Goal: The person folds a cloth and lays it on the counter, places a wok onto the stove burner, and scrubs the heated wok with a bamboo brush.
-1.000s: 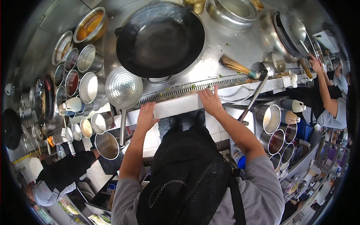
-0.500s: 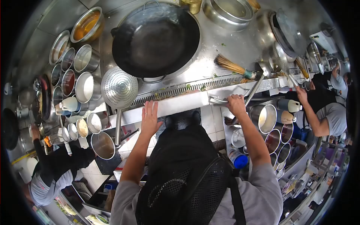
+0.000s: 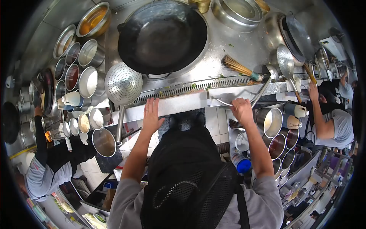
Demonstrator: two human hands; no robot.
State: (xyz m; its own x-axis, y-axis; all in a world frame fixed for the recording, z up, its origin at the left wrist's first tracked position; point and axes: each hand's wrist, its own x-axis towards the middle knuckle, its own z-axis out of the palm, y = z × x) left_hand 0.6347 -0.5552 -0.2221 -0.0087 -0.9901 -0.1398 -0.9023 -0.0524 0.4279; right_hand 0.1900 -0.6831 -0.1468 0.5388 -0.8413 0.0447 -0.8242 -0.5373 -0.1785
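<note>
My left hand (image 3: 152,116) lies flat with fingers stretched on the white front edge of the stove (image 3: 171,106), holding nothing. My right hand (image 3: 243,110) is closed round the end of a bent metal rod (image 3: 221,102) at that edge. Just right of it a ladle (image 3: 262,91) leans over the edge, its bowl on the stove. Ahead sits a large dark wok (image 3: 162,40). A perforated strainer (image 3: 123,84) rests left of my left hand, its handle hanging over the edge. A bamboo brush (image 3: 241,68) lies beyond my right hand.
Metal pots of sauces and seasonings stand at the left (image 3: 88,82) and the right (image 3: 276,147). A pot (image 3: 104,142) stands low at the left. Co-workers stand on both sides: one sleeve (image 3: 341,128) right, another (image 3: 44,171) left. Stacked metal bowls (image 3: 236,15) sit at the back.
My hands keep their places while the view shifts slightly. At the right, a skimmer now shows upright near the co-worker, whose hand is raised. The left co-worker's arm has reached farther forward.
</note>
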